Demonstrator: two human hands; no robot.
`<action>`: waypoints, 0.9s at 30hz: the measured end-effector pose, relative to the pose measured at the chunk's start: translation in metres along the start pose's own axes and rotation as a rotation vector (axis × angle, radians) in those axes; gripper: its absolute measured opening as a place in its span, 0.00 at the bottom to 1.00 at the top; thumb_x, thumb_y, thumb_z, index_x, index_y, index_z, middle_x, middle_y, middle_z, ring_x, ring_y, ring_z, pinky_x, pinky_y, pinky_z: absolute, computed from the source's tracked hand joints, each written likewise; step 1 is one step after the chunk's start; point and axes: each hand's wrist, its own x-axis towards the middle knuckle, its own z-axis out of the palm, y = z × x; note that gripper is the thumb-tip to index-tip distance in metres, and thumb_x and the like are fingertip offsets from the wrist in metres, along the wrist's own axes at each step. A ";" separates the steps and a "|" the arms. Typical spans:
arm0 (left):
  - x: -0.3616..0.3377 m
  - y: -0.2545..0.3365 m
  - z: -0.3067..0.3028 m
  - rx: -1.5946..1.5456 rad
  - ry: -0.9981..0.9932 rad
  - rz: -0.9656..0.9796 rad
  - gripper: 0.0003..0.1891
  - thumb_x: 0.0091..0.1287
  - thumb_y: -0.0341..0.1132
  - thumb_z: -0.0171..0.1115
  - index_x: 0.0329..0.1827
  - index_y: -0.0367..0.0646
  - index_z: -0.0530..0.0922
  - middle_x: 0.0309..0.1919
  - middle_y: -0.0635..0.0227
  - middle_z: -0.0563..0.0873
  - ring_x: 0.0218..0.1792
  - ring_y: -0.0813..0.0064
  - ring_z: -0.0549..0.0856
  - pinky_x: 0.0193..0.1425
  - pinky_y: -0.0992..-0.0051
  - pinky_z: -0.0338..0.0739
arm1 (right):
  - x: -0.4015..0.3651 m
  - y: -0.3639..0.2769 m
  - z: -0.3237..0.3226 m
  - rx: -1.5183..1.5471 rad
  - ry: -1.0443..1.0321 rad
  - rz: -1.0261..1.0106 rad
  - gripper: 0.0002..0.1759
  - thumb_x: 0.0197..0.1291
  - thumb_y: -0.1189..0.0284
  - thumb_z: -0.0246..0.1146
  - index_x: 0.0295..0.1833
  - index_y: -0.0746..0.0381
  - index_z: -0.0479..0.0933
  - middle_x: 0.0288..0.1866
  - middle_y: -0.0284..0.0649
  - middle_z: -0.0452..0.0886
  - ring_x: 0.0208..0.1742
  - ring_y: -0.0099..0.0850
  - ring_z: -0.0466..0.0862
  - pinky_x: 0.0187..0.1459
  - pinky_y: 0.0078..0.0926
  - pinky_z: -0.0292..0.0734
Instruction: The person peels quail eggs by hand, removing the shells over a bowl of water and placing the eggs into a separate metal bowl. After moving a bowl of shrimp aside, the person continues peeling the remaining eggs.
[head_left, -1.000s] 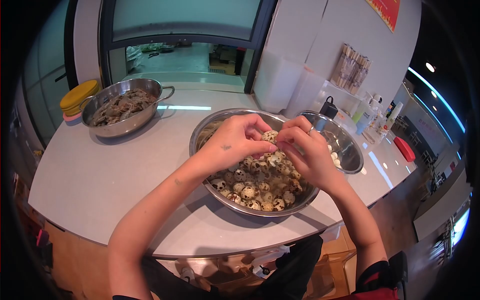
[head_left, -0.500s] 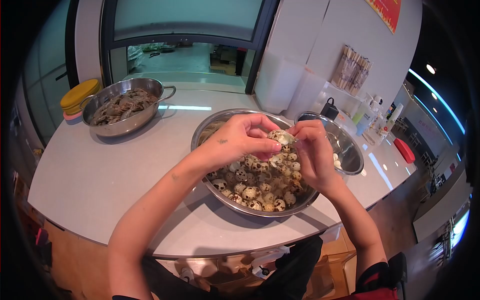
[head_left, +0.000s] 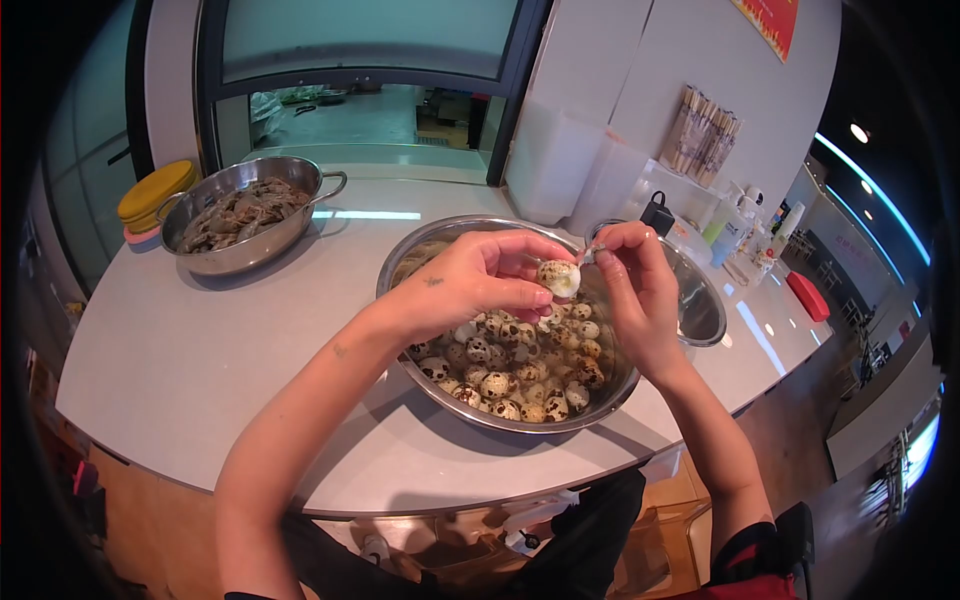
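My left hand (head_left: 485,275) holds a partly peeled quail egg (head_left: 558,279) between thumb and fingers, with white showing on its right side and speckled shell on the rest. Just to the right, my right hand (head_left: 640,285) pinches a small piece of shell (head_left: 592,252), apart from the egg. Both hands are over a large steel bowl (head_left: 480,417) of speckled quail eggs (head_left: 495,384) in cloudy liquid. A second steel bowl (head_left: 706,308) stands behind my right hand, which partly hides it.
A two-handled steel pan (head_left: 245,252) of shrimp (head_left: 243,212) stands at the left beside yellow lids (head_left: 155,192). Along the right are wrapped chopsticks (head_left: 703,138), bottles (head_left: 728,238) and a red object (head_left: 806,297) on the white table (head_left: 230,370).
My right hand has moved slightly up and away from the egg, with a bit of shell in its fingers. More of the egg's white surface shows.
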 end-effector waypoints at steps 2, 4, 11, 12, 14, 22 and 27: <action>0.000 -0.001 0.000 -0.003 -0.013 0.003 0.18 0.59 0.26 0.58 0.54 0.38 0.70 0.42 0.62 0.80 0.43 0.78 0.79 0.49 0.76 0.77 | 0.001 0.006 -0.001 0.013 0.006 0.013 0.05 0.60 0.83 0.51 0.41 0.67 0.65 0.39 0.38 0.71 0.42 0.23 0.76 0.42 0.20 0.72; -0.001 -0.001 0.003 -0.059 0.004 0.043 0.19 0.61 0.28 0.58 0.54 0.36 0.68 0.38 0.64 0.80 0.37 0.79 0.80 0.43 0.79 0.76 | 0.000 0.007 0.000 0.026 0.012 0.026 0.07 0.59 0.83 0.52 0.43 0.67 0.66 0.39 0.39 0.72 0.44 0.26 0.77 0.43 0.21 0.72; -0.001 0.000 0.002 -0.105 -0.009 0.007 0.19 0.61 0.29 0.58 0.54 0.36 0.66 0.38 0.62 0.80 0.40 0.76 0.81 0.44 0.78 0.76 | 0.000 -0.008 0.003 -0.110 -0.123 -0.217 0.11 0.53 0.84 0.58 0.43 0.68 0.72 0.45 0.44 0.73 0.46 0.32 0.78 0.47 0.22 0.75; -0.002 0.001 0.002 -0.101 -0.021 0.007 0.19 0.61 0.30 0.58 0.53 0.36 0.66 0.38 0.62 0.80 0.40 0.76 0.81 0.44 0.78 0.76 | -0.001 -0.007 0.004 -0.030 -0.137 -0.157 0.09 0.52 0.83 0.59 0.41 0.68 0.73 0.46 0.44 0.72 0.46 0.31 0.77 0.47 0.23 0.76; -0.002 0.002 0.003 -0.096 -0.031 0.008 0.18 0.61 0.30 0.59 0.53 0.36 0.66 0.38 0.61 0.80 0.40 0.76 0.81 0.44 0.78 0.76 | -0.003 -0.006 0.007 0.095 -0.116 -0.106 0.09 0.52 0.83 0.60 0.40 0.68 0.73 0.46 0.44 0.72 0.47 0.30 0.77 0.47 0.23 0.76; -0.004 0.001 -0.001 -0.045 -0.062 -0.030 0.20 0.61 0.36 0.61 0.52 0.36 0.69 0.38 0.64 0.81 0.40 0.77 0.81 0.45 0.77 0.76 | 0.003 -0.014 -0.002 0.179 -0.233 -0.007 0.07 0.52 0.81 0.62 0.37 0.68 0.73 0.46 0.43 0.71 0.45 0.27 0.76 0.47 0.23 0.76; -0.003 0.001 0.002 0.043 -0.009 -0.004 0.18 0.60 0.39 0.63 0.48 0.37 0.74 0.37 0.69 0.81 0.39 0.82 0.78 0.42 0.81 0.73 | 0.003 -0.014 -0.009 0.043 -0.272 -0.071 0.05 0.51 0.82 0.63 0.34 0.68 0.74 0.41 0.39 0.73 0.42 0.24 0.76 0.43 0.19 0.75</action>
